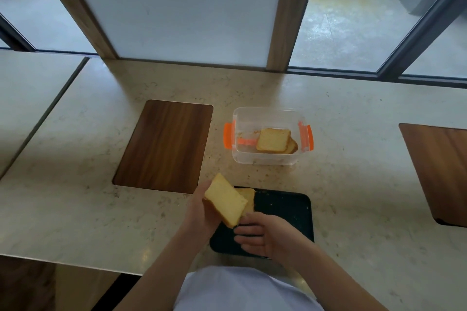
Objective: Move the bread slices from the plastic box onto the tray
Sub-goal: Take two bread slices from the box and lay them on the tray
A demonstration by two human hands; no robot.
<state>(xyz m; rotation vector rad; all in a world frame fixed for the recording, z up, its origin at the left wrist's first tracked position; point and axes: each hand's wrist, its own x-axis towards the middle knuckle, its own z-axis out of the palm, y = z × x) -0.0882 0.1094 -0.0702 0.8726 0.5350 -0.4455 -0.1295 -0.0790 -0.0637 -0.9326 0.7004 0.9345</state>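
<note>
Partway done: left hand (202,207) pinches a slice (225,200) over the tray (285,207), right hand (262,235) fingers spread, slices (274,140) remain in the box (267,113).

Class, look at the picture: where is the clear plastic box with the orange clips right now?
In the head view the plastic box stands on the table right of centre, beyond the black tray and right of the inset wooden panel, with bread slices inside.
</note>
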